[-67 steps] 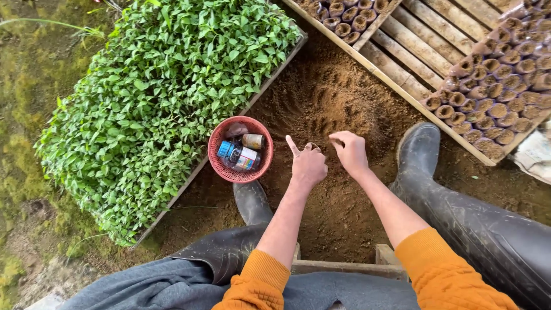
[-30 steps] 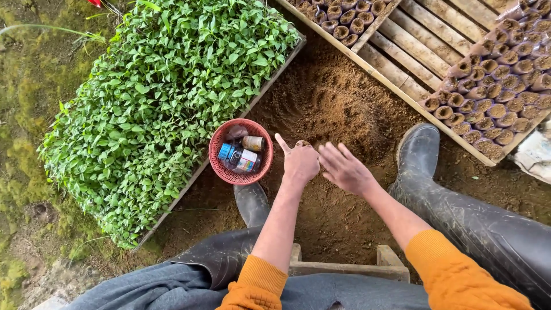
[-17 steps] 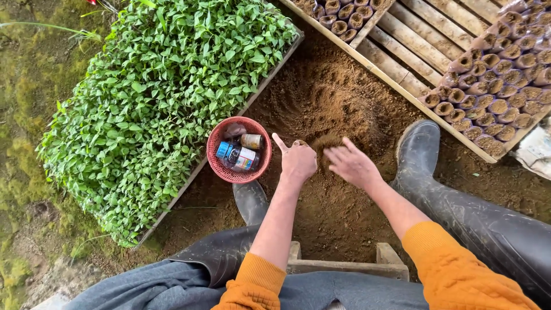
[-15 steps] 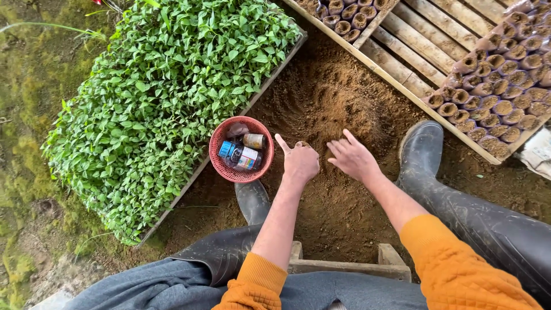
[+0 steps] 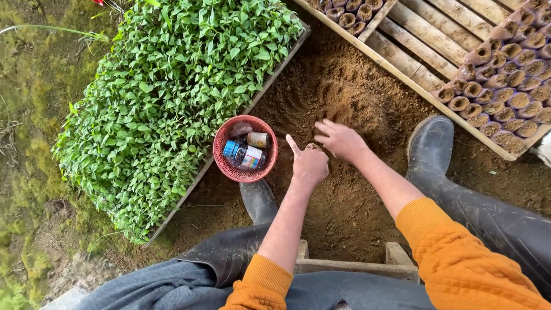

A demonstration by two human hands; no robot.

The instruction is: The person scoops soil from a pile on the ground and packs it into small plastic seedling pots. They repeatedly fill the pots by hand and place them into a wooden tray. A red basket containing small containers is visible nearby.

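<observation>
Left hand [image 5: 310, 165] curls round a small pot [image 5: 310, 147] (thumb out); right hand [image 5: 340, 138], fingers spread, rakes soil [image 5: 344, 103] at its 12 o'clock. Loose soil could miss the narrow mouth.

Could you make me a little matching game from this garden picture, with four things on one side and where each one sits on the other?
1 red basket
2 seedling tray
3 left hand
4 filled soil pots

a top right, on the slatted frame
b holds small jars
c far left, full of green leaves
d just right of the basket, over loose soil

Pairs: 1-b, 2-c, 3-d, 4-a
</observation>
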